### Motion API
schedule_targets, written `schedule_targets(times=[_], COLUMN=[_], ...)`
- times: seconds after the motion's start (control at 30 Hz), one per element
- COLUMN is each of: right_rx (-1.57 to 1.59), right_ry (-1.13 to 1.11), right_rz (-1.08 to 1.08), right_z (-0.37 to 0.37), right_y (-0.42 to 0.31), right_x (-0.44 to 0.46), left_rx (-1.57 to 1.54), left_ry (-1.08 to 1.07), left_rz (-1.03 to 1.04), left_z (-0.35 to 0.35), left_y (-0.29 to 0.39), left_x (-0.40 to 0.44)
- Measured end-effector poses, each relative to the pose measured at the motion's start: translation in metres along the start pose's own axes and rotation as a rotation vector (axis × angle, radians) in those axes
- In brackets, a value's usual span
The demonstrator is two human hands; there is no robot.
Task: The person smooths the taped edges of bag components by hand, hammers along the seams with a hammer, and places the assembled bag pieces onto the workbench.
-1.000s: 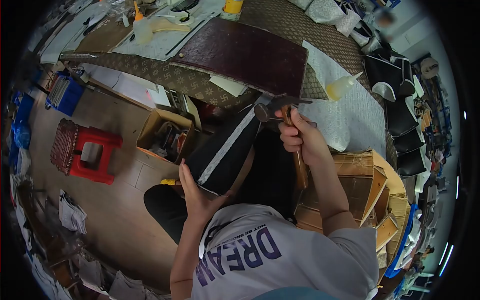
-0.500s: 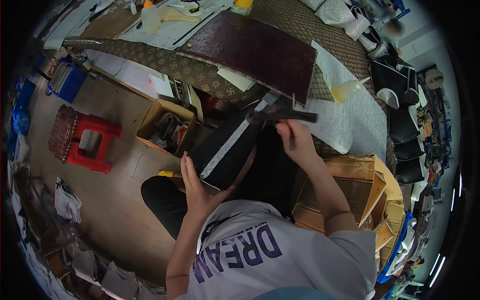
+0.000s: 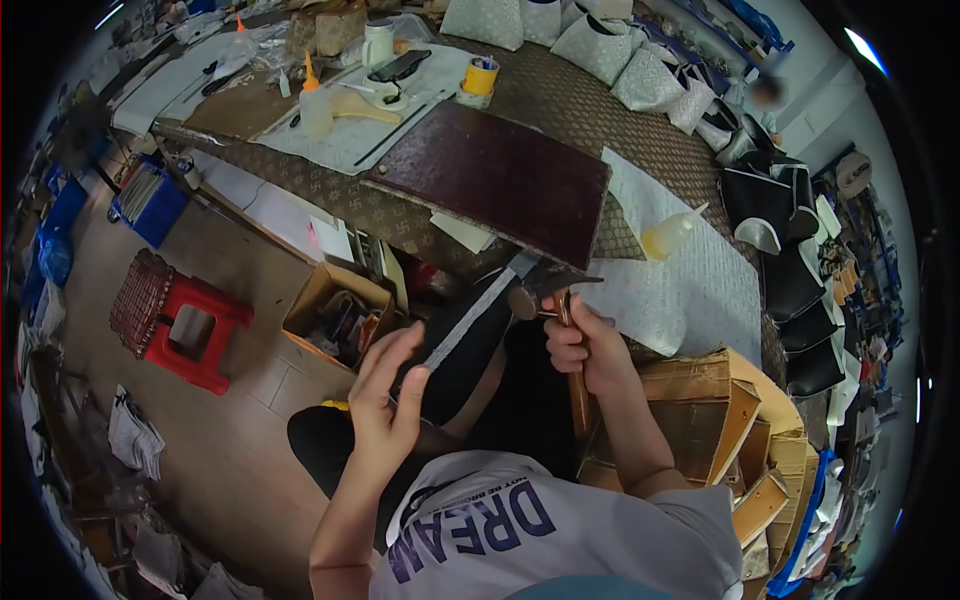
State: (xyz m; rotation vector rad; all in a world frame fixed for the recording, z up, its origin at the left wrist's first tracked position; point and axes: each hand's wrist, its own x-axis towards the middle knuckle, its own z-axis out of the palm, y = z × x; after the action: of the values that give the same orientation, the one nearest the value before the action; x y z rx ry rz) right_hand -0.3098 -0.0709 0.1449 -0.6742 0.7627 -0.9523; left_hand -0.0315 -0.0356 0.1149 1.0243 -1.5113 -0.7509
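A hammer (image 3: 578, 395) with a wooden handle and dark metal head is gripped in my right hand (image 3: 594, 352), fingers wrapped round the handle and thumb along it. Its head lies over the far right part of a black panel (image 3: 478, 352), which rests across my lap. A whitish strip (image 3: 476, 318) runs lengthwise along that panel. My left hand (image 3: 384, 405) is beside the panel's near end, thumb raised and fingers apart, holding nothing. Whether its fingers touch the panel's edge I cannot tell.
A dark red board (image 3: 500, 175) lies on the patterned table, with a glue bottle (image 3: 668, 238) on its right. Below stand an open carton (image 3: 320, 345), a red stool (image 3: 205, 365) and cardboard boxes (image 3: 690, 390). Black bags (image 3: 800, 285) line the right side.
My left hand has lifted from the panel's near end and its fingers have spread. The hammer has turned, its handle now pointing toward me. The view has tilted up, showing more of the table.
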Motion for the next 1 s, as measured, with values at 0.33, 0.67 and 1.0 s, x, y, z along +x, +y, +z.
schedule_targets(times=[0.33, 0.67, 1.0], right_rx=[-0.045, -0.428, -0.469], right_ry=[-0.106, 0.068, 0.032], right_rz=[-0.149, -0.564, -0.695], right_z=[0.003, 0.025, 0.008], right_y=[0.025, 0.068, 0.069], right_x=[-0.004, 0.002, 0.005], left_rx=[-0.529, -0.8, -0.891], left_ry=[-0.181, 0.195, -0.008], left_rz=[-0.151, -0.306, -0.482], left_z=[0.065, 0.083, 0.063], left_y=[0.031, 0.035, 0.025], left_x=[0.031, 0.024, 0.024])
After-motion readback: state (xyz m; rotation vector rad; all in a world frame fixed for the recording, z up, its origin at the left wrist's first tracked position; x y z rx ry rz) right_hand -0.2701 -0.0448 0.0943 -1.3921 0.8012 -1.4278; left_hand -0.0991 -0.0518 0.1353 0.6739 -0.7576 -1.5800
